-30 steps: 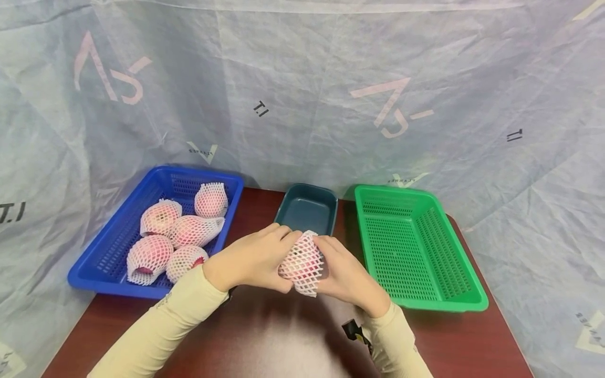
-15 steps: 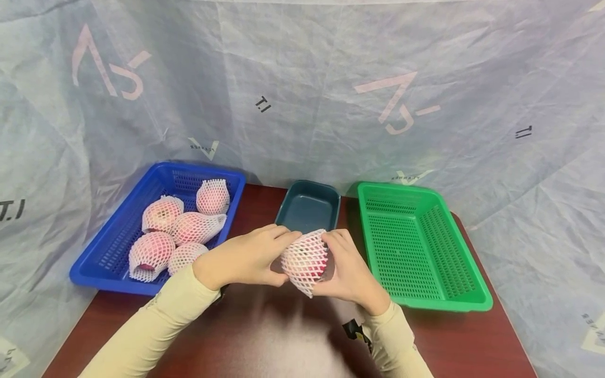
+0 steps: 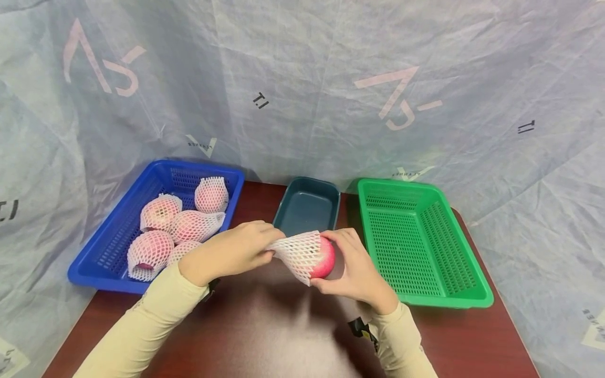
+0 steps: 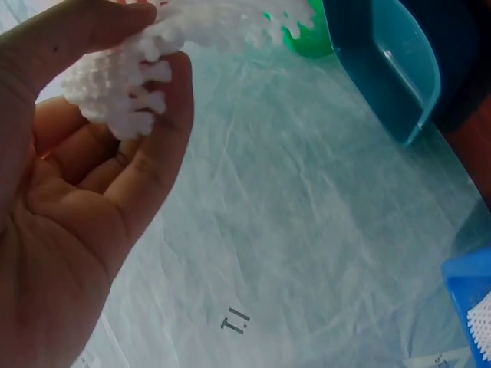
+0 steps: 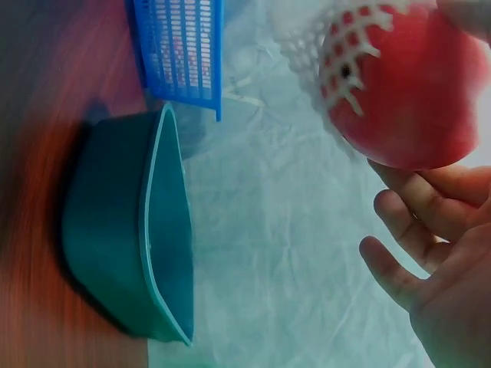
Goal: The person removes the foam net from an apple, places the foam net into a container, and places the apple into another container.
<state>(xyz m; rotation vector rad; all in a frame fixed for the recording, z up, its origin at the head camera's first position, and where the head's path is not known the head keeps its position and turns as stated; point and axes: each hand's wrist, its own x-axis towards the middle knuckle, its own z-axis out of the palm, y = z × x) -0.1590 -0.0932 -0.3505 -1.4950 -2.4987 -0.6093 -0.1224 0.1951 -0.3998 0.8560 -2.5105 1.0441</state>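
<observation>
My left hand [image 3: 231,252] pinches the gathered end of a white foam net sleeve [image 3: 298,253] between thumb and fingers, seen close up in the left wrist view. Stretched to the left, the sleeve still covers the left part of a round red fruit [image 3: 326,258]. My right hand [image 3: 352,270] holds that fruit from the right, its thumb below and its fingers above in the head view. In the right wrist view, the bare red side of the fruit [image 5: 422,92] faces the palm, and the net wraps its far side. Both hands are held above the table, in front of a teal tub [image 3: 307,207].
At left, a blue basket [image 3: 90,270] contains several fruits in foam nets [image 3: 150,251]. A green basket [image 3: 425,302] with slotted walls stands at right on the reddish-brown table [image 3: 288,336]. Behind everything hangs a grey plastic sheet [image 3: 302,105].
My left hand has drawn back to the left, pulling the net into a gathered tail. More of the red fruit now shows on the right, while the right hand keeps hold of it.
</observation>
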